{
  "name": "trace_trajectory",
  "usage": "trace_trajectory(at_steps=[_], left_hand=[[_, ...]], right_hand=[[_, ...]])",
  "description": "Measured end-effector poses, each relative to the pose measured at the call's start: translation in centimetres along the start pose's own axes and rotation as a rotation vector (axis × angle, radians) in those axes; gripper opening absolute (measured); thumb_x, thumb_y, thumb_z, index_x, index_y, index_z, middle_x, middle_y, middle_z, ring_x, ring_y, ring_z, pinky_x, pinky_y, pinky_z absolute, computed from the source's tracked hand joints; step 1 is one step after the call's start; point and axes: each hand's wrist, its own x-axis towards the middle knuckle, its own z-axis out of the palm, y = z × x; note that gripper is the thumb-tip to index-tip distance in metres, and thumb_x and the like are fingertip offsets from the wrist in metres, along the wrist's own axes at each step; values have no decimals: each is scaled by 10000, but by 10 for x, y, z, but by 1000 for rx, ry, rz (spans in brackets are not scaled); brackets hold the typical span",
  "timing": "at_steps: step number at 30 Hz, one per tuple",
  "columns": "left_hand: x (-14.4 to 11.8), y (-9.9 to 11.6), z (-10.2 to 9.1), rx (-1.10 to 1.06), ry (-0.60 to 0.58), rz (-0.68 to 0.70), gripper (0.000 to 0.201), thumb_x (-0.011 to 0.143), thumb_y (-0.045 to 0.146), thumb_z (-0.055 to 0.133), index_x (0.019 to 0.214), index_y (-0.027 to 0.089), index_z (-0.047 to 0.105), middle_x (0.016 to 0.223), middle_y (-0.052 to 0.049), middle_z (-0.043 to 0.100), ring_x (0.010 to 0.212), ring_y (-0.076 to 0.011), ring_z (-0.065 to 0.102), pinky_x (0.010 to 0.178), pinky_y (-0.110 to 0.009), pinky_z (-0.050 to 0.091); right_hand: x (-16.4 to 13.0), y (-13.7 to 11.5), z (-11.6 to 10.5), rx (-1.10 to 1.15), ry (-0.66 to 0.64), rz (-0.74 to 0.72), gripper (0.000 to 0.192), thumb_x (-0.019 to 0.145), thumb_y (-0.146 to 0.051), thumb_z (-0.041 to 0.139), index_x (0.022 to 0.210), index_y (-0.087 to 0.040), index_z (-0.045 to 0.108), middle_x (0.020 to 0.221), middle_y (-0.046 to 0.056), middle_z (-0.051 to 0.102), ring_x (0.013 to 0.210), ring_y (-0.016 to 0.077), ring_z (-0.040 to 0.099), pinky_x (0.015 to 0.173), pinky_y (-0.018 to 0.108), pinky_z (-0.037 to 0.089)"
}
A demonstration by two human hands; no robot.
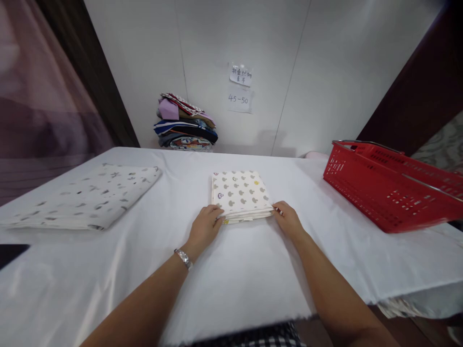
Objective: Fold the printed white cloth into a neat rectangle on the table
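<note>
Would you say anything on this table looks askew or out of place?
Only mildly: the red basket sits tilted near the table's right edge. The folded patterned cloth lies square between both hands.

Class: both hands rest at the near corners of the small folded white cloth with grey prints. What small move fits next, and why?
Probably lift it: the left hand and right hand already pinch the near corners of the small folded white cloth with grey prints, which lies square and flat on the white table cover.

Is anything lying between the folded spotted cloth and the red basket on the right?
Nothing visible. Only bare white table lies between the folded cloth and the red basket. Left hand and right hand touch its near corners.
</note>
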Motion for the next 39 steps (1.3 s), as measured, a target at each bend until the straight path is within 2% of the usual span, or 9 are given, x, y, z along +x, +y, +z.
trace_trajectory(at_steps=[4, 7, 10, 14, 18, 23, 26, 32, 39], left_hand=[[0, 2, 0, 8, -16, -12, 215, 863, 284, 464, 988, 227, 628, 1101, -30, 587, 1039, -213, 512, 818, -347, 482], [-1, 2, 0, 0, -16, -20, 205, 858, 279, 467, 965, 229, 635, 1086, -26, 593, 1026, -209, 514, 810, -341, 479], [-1, 1, 0, -7, 6, -7, 196, 852, 275, 481, 953, 223, 641, 1065, -29, 603, 1006, -204, 518, 828, -345, 463], [0, 2, 0, 46, 58, 30, 191, 846, 327, 519, 927, 214, 651, 1024, -46, 624, 998, -226, 512, 852, -390, 416], [3, 9, -1, 111, 96, 89, 185, 866, 307, 499, 932, 224, 650, 1017, -46, 630, 1011, -228, 496, 884, -414, 359], [13, 21, 3, 131, 32, 168, 201, 887, 252, 453, 928, 233, 649, 939, -43, 632, 945, -209, 502, 853, -393, 354], [19, 24, 9, 132, -7, 169, 190, 882, 248, 465, 884, 228, 655, 883, -43, 623, 908, -205, 503, 826, -378, 359], [24, 24, 17, 115, -12, 158, 227, 898, 267, 444, 827, 221, 654, 841, -36, 607, 836, -191, 501, 791, -362, 361], [24, 24, 19, 57, 6, 153, 298, 929, 264, 364, 826, 210, 638, 860, -40, 607, 848, -186, 498, 804, -362, 362]], right_hand=[[-1, -3, 0, -108, 76, 98, 174, 841, -308, 437, 857, -230, 591, 844, -2, 604, 702, 141, 544, 646, 272, 405], [-1, 0, 2, -169, 33, 104, 161, 830, -293, 440, 865, -226, 583, 832, 6, 607, 694, 152, 543, 633, 280, 411], [-1, 3, 5, -174, 47, 12, 198, 803, -249, 458, 950, -225, 587, 970, 39, 604, 861, 188, 554, 705, 309, 443], [0, 3, 11, -133, 87, -153, 350, 782, -211, 476, 1120, -227, 566, 1169, 65, 540, 1080, 219, 484, 885, 370, 434], [3, -1, 17, -124, 97, -219, 285, 840, -272, 477, 1085, -215, 612, 1112, 76, 573, 1046, 224, 497, 923, 392, 419], [8, -3, 17, -79, 59, -214, 268, 883, -344, 446, 1009, -234, 655, 1026, 69, 614, 975, 224, 527, 872, 395, 441], [8, -3, 16, -32, 59, -168, 311, 910, -366, 388, 963, -245, 670, 1000, 59, 625, 948, 214, 541, 851, 381, 445], [10, -3, 16, -73, 17, -168, 236, 846, -305, 495, 968, -231, 682, 1014, 64, 619, 965, 220, 523, 860, 390, 432], [12, -9, 19, -155, -31, -155, 228, 845, -255, 480, 942, -240, 686, 1005, 59, 618, 971, 226, 511, 865, 401, 408]])
